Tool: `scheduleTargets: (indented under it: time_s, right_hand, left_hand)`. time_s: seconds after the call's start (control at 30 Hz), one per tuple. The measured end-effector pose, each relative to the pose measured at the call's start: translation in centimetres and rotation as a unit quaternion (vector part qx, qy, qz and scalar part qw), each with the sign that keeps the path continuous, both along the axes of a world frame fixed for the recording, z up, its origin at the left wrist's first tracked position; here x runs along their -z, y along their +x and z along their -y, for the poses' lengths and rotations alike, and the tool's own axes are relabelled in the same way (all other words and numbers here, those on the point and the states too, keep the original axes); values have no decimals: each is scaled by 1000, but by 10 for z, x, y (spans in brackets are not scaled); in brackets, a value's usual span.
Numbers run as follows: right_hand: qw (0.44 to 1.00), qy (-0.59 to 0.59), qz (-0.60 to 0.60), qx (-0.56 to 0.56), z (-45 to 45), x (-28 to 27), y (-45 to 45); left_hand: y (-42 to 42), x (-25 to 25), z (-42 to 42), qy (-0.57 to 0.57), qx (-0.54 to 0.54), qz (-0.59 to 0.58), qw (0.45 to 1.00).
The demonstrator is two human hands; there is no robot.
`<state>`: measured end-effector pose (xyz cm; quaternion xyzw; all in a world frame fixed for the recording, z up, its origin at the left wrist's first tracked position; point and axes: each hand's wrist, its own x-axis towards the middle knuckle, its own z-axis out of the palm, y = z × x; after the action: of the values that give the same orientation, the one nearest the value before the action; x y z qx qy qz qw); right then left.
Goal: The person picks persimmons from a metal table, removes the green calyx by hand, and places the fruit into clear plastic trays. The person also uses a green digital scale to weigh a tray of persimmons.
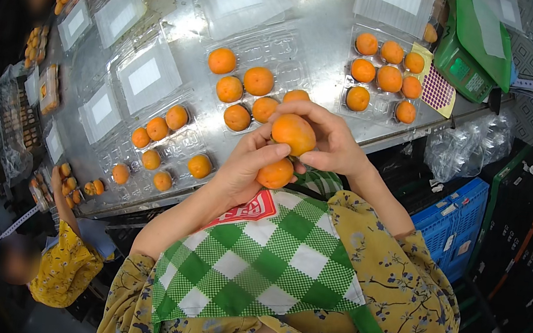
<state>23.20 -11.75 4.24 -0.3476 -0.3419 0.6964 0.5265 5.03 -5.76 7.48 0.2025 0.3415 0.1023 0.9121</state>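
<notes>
Two orange persimmons are between my hands, close to my chest. My left hand has the lower persimmon in its palm, its thumb against the upper one. Around the upper persimmon curl the fingers and thumb of my right hand. Just beyond them, a clear plastic tray holds several persimmons in its cups. A second clear tray with several persimmons lies to the left. On the right, another clear tray is mostly filled with persimmons.
A green scale and a yellow sticker sheet stand at the right of the metal table. Lidded trays lie farther back. Blue crates and clear bags are below the edge. A co-worker in yellow reaches towards fruit at the left.
</notes>
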Motion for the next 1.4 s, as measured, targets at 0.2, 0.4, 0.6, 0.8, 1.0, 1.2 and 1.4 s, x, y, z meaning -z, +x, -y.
scheduleTargets:
  time_s: [0.2,0.4,0.6,0.8,1.0,1.2,1.4]
  right_hand:
    - [990,77,115,13,-4,0,1]
    - [971,96,215,33,5,-3,23]
    - [963,0,115,245,37,25,77]
    - [930,-72,138,332,68,42,113]
    - [923,-92,177,329,77,51,118]
    - [925,-114,101,347,77,53,115]
    - [936,-83,-41,339,76,55,113]
  left_hand:
    - [-4,0,1,23,18,-48,998]
    - [2,1,0,28,52,-36,998]
    - [1,-1,-5,38,38,-74,996]
    - [-2,1,-4,40,29,-93,994]
    - [0,2,-4,36,23,-91,995]
    - [-1,1,-4,36,16,-90,995]
    - [-2,2,-4,33,14,-90,995]
